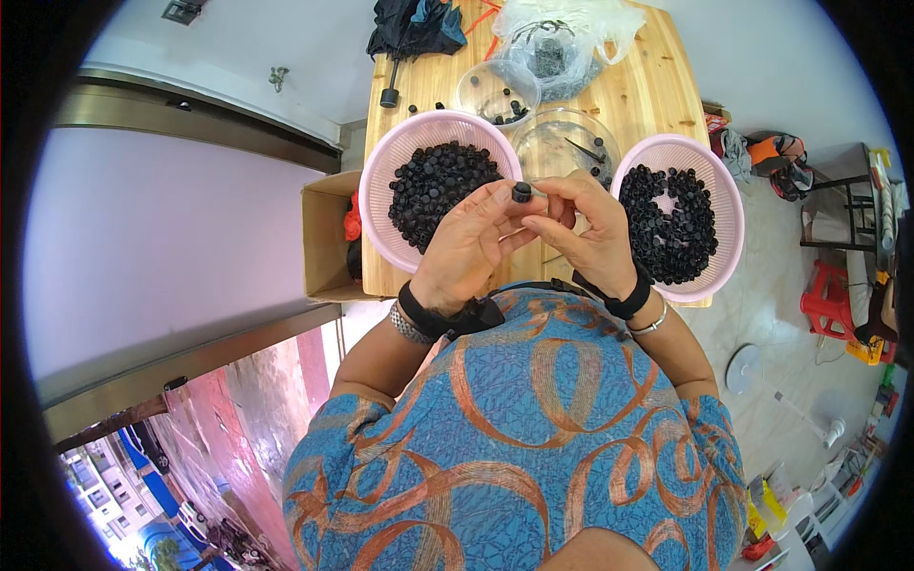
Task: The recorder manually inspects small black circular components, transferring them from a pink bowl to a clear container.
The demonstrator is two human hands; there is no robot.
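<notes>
My left hand (466, 238) pinches a small black cylindrical cap (522, 191) between thumb and fingers, above the near part of the table. Close beside it, my right hand (592, 224) has its thumb and fingers drawn together; whatever lies between them is too small to make out. A pink basket (377, 195) on the left is filled with many small black pieces (438, 186). Another pink basket (731, 205) on the right holds similar black pieces (666, 233), its bottom showing through in the middle. Behind my hands is a clear round tray (552, 133) with a few black pieces and a thin dark tool.
A clear tub (471, 86) with several black pieces stands farther back on the wooden table (657, 95). Beyond are a plastic bag (619, 29) and a folded dark umbrella (405, 38). A cardboard box (324, 238) sits by the left edge; a red stool (826, 300) stands right.
</notes>
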